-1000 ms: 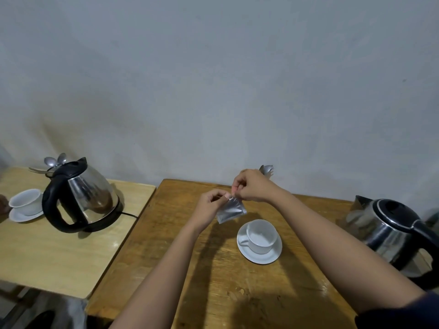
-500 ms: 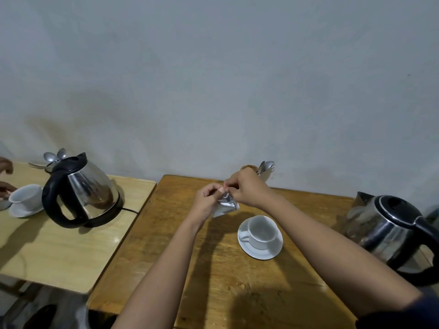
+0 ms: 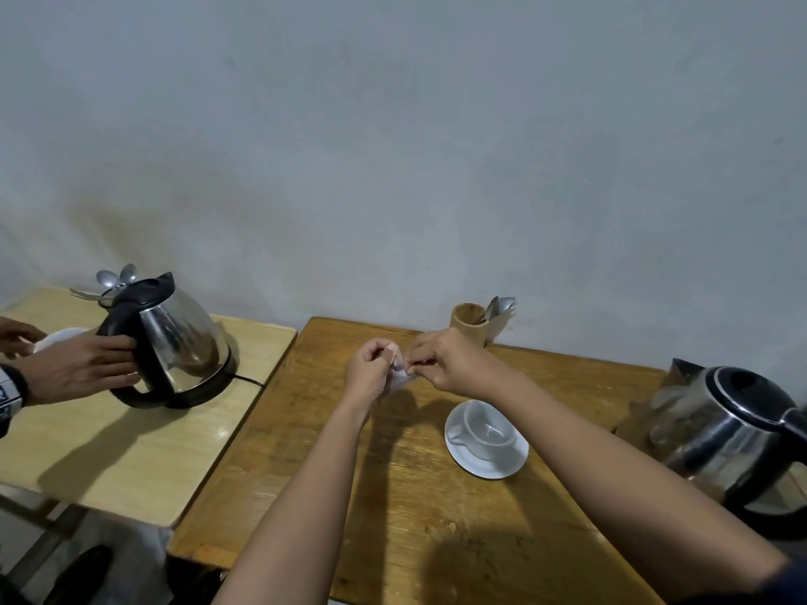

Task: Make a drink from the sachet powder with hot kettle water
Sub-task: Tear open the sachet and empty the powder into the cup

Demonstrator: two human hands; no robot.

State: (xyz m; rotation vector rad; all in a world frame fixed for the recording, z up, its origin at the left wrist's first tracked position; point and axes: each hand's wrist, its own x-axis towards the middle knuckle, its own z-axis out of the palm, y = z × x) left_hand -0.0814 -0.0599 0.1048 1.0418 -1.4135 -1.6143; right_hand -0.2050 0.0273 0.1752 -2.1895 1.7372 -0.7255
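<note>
On the far left, a neighbouring worktop (image 3: pixel 144 434) carries another kettle (image 3: pixel 172 342), with someone else's hand (image 3: pixel 76 369) on its handle; that is no part of your job.

On your own worktop (image 3: pixel 305 430), your left hand (image 3: pixel 371 373) is clenched in a pinch grip on one edge of the sachet (image 3: pixel 399 378). Your right hand (image 3: pixel 450 364) pinches the opposite edge, just beside the left. The sachet hangs in the air between them, above the wood and short of the cup (image 3: pixel 484 430). Little of it shows, so you cannot tell whether it is torn open yet.

The cup sits on its saucer (image 3: pixel 502 467) and looks empty: no powder, no water. Behind it a wooden holder (image 3: pixel 469 325) has spoons (image 3: pixel 495 308) standing in it, none taken out. At the right edge your kettle (image 3: pixel 725 434) rests untouched.

By the look of it you are at the opening step, early in the task. Tipping the powder in, pouring the hot water and probably stirring are all left.
</note>
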